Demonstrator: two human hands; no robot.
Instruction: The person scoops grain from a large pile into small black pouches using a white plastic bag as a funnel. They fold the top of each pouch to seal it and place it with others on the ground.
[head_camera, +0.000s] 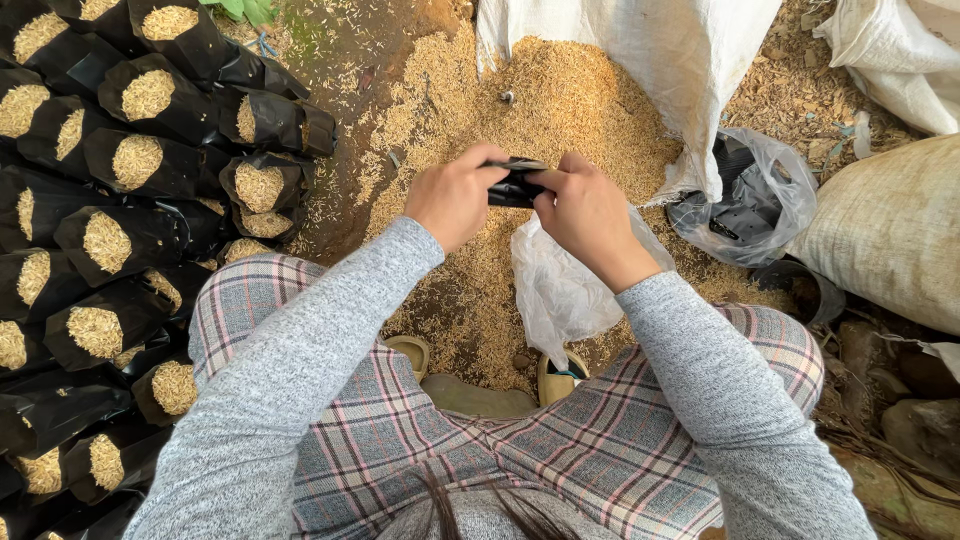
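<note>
Both my hands meet over a pile of tan husks (560, 110). My left hand (455, 195) and my right hand (585, 210) pinch a small empty black plastic bag (515, 185) between them, fingers at its edges. The bag looks flat and folded. My grey sleeves and plaid trousers fill the lower part of the view. I squat with my sandalled feet (410, 350) near the pile's front edge.
Many black bags filled with husks (110, 190) lie stacked at the left. A white woven sack (650, 50) spills the pile at the top. A clear plastic bag holding black bags (750, 200) lies at the right, a white plastic bag (560, 290) under my right wrist, a tan sack (890, 230) far right.
</note>
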